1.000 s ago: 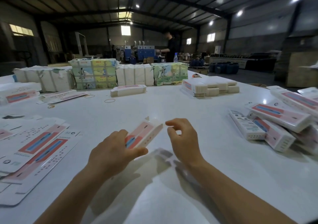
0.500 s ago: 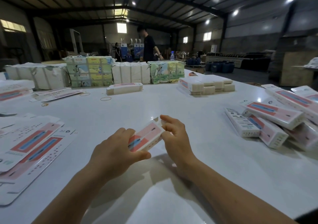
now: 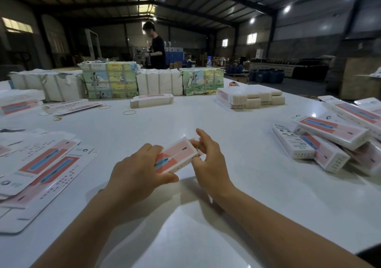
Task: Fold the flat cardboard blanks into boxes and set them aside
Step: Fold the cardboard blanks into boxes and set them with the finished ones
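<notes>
**End flap going in on 1 box**

Held just above the white table (image 3: 237,195), in front of the body: 1 pink-and-white box (image 3: 176,157), already squared up into a sleeve. Gripped at its near end by the left hand (image 3: 138,175), thumb under and fingers curled over the top. Met at its far end by the right hand (image 3: 208,162), thumb and fingers bent round that end and touching the flap there; exactly how the flap sits under them cannot be told.

Changed over the last second: right hand apart from the box 1.0 s ago, fingers pinched in the air; laid against the far end by 0.5 s ago; now wrapped tighter round it, with the box tilted a little flatter and drawn closer. Left-hand grip unchanged throughout.

Judged from that: closing of the far end under way, probably the last or next-to-last fold for this piece. Next after that, likely a move to the pile of finished boxes (image 3: 329,142) on the right. Plenty left to do, going by the flat blanks (image 3: 45,164) spread on the left and the bundled stacks (image 3: 250,98) farther back.
</notes>
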### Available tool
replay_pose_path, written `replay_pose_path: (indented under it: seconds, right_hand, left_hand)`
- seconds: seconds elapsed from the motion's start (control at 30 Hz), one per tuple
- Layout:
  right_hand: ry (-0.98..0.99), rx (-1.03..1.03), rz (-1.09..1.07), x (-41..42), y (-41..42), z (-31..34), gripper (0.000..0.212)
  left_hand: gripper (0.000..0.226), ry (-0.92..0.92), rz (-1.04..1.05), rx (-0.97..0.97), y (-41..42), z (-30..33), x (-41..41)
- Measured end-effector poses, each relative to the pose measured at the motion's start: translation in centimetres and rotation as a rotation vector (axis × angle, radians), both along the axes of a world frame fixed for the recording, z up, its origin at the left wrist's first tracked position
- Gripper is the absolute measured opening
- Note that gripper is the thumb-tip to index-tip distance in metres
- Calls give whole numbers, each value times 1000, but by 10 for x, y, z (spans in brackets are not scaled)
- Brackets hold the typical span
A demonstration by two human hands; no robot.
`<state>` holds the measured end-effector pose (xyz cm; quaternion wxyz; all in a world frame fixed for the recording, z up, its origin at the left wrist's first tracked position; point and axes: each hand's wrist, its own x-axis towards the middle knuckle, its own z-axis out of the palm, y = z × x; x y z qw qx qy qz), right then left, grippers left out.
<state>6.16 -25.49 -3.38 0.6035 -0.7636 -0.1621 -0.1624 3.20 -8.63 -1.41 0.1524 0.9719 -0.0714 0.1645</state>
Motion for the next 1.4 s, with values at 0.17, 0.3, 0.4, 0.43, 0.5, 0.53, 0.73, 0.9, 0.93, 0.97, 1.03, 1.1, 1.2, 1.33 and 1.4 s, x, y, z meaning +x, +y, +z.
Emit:
replay_pose_path:
  seconds: [0.17, 0.3, 0.4, 0.43, 0.5, 0.53, 0.73, 0.9, 0.93, 0.97, 1.03, 1.1, 1.2, 1.33, 1.4]
  right_hand:
    - [-13, -188, -27, -2, 4, -4, 55]
    - [-3, -224, -3, -1, 2, -2, 60]
    - [40, -32, -89, 1, 0, 7, 72]
    - [131, 70, -103, 3, -3, 10, 80]
    - [413, 366, -20, 7, -8, 15, 82]
    - [555, 523, 77, 10, -11, 16, 71]
    - [245, 80, 27, 9, -5, 5, 24]
    - [-214, -527, -159, 2, 4, -4, 27]
    - [-210, -514, -147, 1, 3, -3, 26]
    - [-184, -455, -126, -1, 3, -1, 28]
    - [-15, -160, -57, -4, 4, 2, 36]
    - [251, 185, 23, 0, 4, 11, 36]
    - [473, 436, 192, 3, -4, 20, 25]
    - [328, 312, 192, 3, -4, 14, 18]
    - [231, 257, 160, 0, -4, 14, 22]
  left_hand:
    - [72, -48, 37, 84, 0, -2, 4]
    - [69, -88, 43, 146, 0, -4, -1]
    - [69, -134, 18, 180, -1, -2, -2]
    - [70, -144, 10, 187, -2, -1, -2]
    - [73, -159, -14, 195, -3, 0, -2]
    - [73, -167, -25, 195, -4, -1, -2]
    - [72, -182, -11, 184, -1, -6, -3]
    - [68, -231, 28, 276, -10, -11, -1]
    - [68, -228, 29, 273, -11, -12, 0]
    - [67, -226, 31, 266, -10, -12, 0]
    - [66, -225, 35, 243, -7, -12, -1]
    - [65, -245, 32, 218, -5, -12, -2]
    - [66, -274, 24, 207, -2, -11, -2]
    - [67, -296, 28, 233, -1, -12, -2]
    - [68, -319, 13, 237, -1, -12, -3]
